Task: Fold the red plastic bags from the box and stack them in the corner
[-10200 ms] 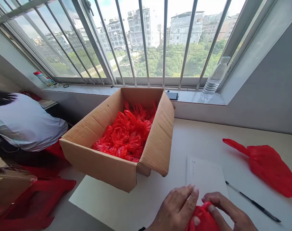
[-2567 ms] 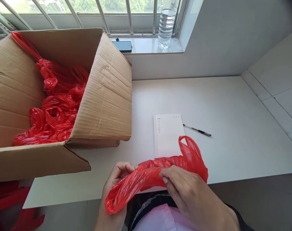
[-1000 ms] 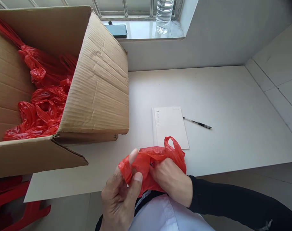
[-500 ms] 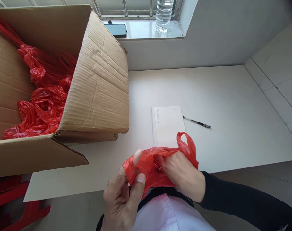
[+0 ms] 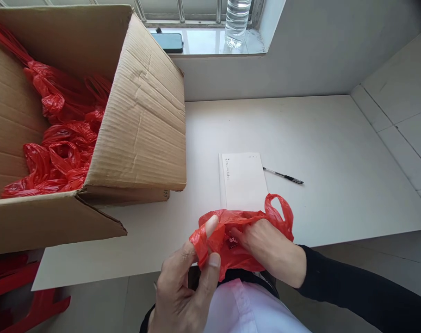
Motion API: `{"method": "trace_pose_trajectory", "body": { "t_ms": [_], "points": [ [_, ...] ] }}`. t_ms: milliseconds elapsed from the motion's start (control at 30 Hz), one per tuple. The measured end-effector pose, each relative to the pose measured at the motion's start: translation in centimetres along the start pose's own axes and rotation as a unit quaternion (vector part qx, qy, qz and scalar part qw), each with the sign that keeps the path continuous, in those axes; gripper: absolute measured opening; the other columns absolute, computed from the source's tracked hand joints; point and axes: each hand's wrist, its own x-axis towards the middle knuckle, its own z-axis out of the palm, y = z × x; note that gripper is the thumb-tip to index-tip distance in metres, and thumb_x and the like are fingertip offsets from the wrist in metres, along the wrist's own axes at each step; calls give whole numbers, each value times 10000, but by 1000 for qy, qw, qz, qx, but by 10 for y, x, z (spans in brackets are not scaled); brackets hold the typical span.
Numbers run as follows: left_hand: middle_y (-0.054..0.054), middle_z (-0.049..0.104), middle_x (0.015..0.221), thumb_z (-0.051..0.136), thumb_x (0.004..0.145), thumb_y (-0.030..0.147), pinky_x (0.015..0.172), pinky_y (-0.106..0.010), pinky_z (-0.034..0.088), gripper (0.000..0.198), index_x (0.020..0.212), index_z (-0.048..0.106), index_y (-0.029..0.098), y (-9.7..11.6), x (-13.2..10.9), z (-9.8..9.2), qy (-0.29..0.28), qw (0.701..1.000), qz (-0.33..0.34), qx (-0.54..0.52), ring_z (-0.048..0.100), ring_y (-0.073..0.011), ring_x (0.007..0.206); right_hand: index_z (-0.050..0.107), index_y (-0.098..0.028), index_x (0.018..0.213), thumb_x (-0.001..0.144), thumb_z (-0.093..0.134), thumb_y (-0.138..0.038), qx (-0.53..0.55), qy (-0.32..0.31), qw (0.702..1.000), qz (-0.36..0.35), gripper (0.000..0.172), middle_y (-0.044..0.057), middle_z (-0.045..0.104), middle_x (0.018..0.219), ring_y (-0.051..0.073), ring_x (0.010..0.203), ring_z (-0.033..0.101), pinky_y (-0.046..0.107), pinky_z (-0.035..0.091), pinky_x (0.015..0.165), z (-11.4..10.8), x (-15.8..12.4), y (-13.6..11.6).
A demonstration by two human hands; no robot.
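Observation:
A red plastic bag hangs between my hands at the table's front edge, its mouth spread. My left hand grips one side of it, with a handle loop round the index finger and the thumb pressing the film. My right hand reaches into the bag's mouth; its fingers are mostly hidden inside, so what they hold, if anything, does not show. The bag's other handle loop stands up beyond the right wrist. Something small with a dark and pale pattern shows inside the bag near my right fingertips, too unclear to name.
An open cardboard box full of red plastic bags stands at the left. On the white table lie a notebook and a pen. The windowsill holds a phone and a water bottle. A red plastic stool is at lower left.
Both hands and the bag have shifted slightly to the right. My right hand stays inside the bag, and my left keeps its grip. Box, notebook and pen stay put.

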Motion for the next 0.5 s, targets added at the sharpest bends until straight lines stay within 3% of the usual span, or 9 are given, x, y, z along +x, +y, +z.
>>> {"method": "trace_pose_trajectory", "body": {
  "t_ms": [100,233,333,400,500],
  "points": [
    [-12,698,823,666,911,192,811,-202,569,490,1371,641,361,0,0,-2,2,1000,-15,-23,630,-108,720,592,-209,1131,952,548,-162,60,48,997,-11,190,50,710,1119,185,978,683,308,509,804,-11,-6,1],
    [-14,684,828,670,922,215,947,-263,559,504,1393,615,386,0,-1,-4,-4,999,-42,-23,653,-119,784,575,-178,1158,818,591,-7,-82,-30,995,52,381,10,701,807,192,657,662,306,362,528,-24,-14,0],
    [-1,651,776,663,929,232,933,-267,569,487,1386,619,395,0,0,-3,-3,998,-43,-36,632,-110,732,570,-175,1136,754,601,32,-123,-54,989,55,436,-21,666,715,194,572,626,324,242,477,-26,-15,1],
    [7,631,757,661,931,238,917,-254,572,477,1377,625,402,2,1,-2,-4,998,-47,-39,619,-103,717,572,-185,1115,761,588,30,-110,-38,992,49,414,-22,672,722,189,570,626,321,229,472,-25,-13,2],
    [16,610,738,660,928,235,884,-232,578,466,1359,638,412,5,3,0,1,998,-43,-48,589,-93,685,603,-204,986,839,586,-59,-100,12,993,56,208,-11,648,661,176,511,587,315,231,457,-24,-10,2]
  ]
}}
